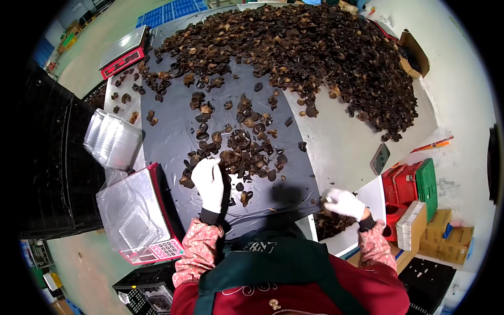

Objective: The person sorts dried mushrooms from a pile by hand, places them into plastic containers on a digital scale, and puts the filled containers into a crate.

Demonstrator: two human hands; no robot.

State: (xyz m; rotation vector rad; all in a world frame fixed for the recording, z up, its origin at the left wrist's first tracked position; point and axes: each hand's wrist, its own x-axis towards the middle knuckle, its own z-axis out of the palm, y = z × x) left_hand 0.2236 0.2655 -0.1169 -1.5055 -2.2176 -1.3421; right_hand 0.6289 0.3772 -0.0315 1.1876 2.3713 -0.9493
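Observation:
My left hand (208, 185), in a white glove, is at the near left edge of a small heap of dark brown, curled pieces that look like dried wood ear mushrooms (247, 155). Its fingers are bent and pressed together; whatever lies between them is hidden. To the right, my white-gloved right hand (345, 203) hovers over a white box (375, 195) at the table's near edge. More dark mushroom pieces (332, 224) lie inside that box. The right fingers are curled together, and I cannot make out what is in them.
A large mushroom pile (315, 47) covers the table's far side. On the left stand a red-and-white scale (149, 210) with clear plastic lids on it, stacked clear trays (113, 139) and another scale (124, 51). Red and green baskets (426, 184) and cartons (446, 233) are right.

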